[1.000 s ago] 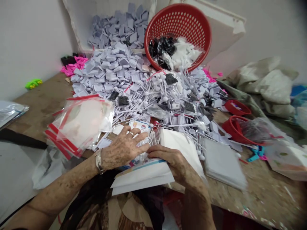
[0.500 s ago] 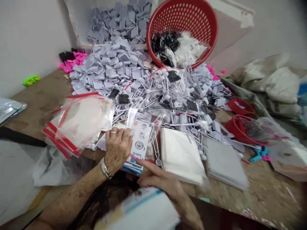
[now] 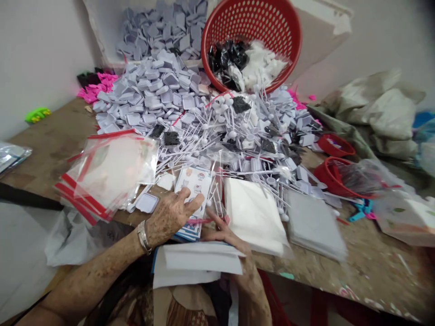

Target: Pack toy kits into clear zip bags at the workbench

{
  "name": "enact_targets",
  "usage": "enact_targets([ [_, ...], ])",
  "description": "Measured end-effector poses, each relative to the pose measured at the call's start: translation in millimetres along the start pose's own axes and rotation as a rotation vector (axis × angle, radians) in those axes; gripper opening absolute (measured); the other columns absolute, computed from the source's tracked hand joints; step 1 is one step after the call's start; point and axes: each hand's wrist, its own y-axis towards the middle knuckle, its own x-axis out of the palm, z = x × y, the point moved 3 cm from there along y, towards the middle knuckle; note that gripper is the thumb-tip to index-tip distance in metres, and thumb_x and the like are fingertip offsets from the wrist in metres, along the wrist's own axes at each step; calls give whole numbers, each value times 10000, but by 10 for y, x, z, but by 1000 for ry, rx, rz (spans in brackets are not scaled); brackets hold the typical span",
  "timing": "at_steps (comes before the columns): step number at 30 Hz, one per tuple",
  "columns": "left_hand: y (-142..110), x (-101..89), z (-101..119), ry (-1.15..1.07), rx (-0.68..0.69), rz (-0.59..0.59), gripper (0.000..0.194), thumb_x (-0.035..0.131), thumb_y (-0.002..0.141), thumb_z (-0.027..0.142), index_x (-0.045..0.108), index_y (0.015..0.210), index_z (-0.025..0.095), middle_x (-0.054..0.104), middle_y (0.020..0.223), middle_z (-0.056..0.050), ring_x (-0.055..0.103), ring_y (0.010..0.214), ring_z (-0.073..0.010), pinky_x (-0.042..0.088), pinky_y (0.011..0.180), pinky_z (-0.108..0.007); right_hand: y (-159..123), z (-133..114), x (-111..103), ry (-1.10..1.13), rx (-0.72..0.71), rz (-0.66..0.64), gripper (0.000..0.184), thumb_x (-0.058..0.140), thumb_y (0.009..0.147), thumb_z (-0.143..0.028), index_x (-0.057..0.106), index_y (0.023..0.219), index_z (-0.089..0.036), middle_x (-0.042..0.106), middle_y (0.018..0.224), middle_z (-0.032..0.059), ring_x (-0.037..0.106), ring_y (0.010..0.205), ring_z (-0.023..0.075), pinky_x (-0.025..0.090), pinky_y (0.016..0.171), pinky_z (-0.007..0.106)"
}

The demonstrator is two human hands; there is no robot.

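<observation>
Touching card stack (image 3: 192, 179), left hand (image 3: 168, 213) half-curled; right hand (image 3: 230, 239) partly spread beside; grips unclear. Beyond stack: bagged pieces (image 3: 265, 67), many loose trays (image 3: 157, 85).

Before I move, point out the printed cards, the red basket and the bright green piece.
Printed cards (image 3: 190, 181): head view, upper face of the top card.
Red basket (image 3: 298, 38): head view, right side of its rim.
Bright green piece (image 3: 36, 113): head view, middle of its body.
</observation>
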Motion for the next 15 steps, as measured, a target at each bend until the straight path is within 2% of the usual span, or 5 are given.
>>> enact_targets([
  [3, -9, -32, 1, -73, -23, -85, 259, 408, 972, 206, 518, 1205, 184, 596, 946, -64, 599, 650, -156, 485, 582, -271, -132, 143, -52, 172, 244, 112, 296, 709, 772, -457, 791, 902, -204, 761, 1058, 108, 696, 979, 303, 543, 854, 381],
  [5, 9, -54, 23, -73, -24, -170, 199, 494, 950, 248, 558, 1123, 174, 602, 917, -58, 617, 685, -179, 496, 588, -291, -251, 243, -63, 287, 405, 215, 267, 753, 732, -441, 786, 812, -188, 765, 816, 72, 686, 749, 252, 540, 673, 323],
  [8, 54, -70, 67, 12, 13, -184, 171, 532, 916, 143, 578, 1079, 158, 633, 856, -47, 643, 739, -208, 517, 642, -328, -421, 316, -92, 371, 498, 298, 303, 800, 672, -459, 773, 747, -166, 745, 747, 62, 648, 688, 228, 513, 628, 304],
  [11, 86, -46, 102, 56, 17, -165, 251, 511, 917, 109, 550, 1163, 138, 650, 803, -38, 653, 724, -221, 519, 647, -354, -595, 320, -184, 239, 545, 353, 357, 805, 650, -499, 772, 735, -155, 726, 728, 53, 620, 688, 218, 494, 632, 297],
  [15, 91, 4, 175, 67, 26, -260, 298, 518, 905, 111, 527, 1201, 138, 670, 834, -50, 674, 754, -241, 526, 679, -376, -864, 290, -288, 83, 565, 490, 274, 808, 661, -458, 754, 654, -190, 661, 600, 11, 561, 572, 183, 432, 521, 275],
])
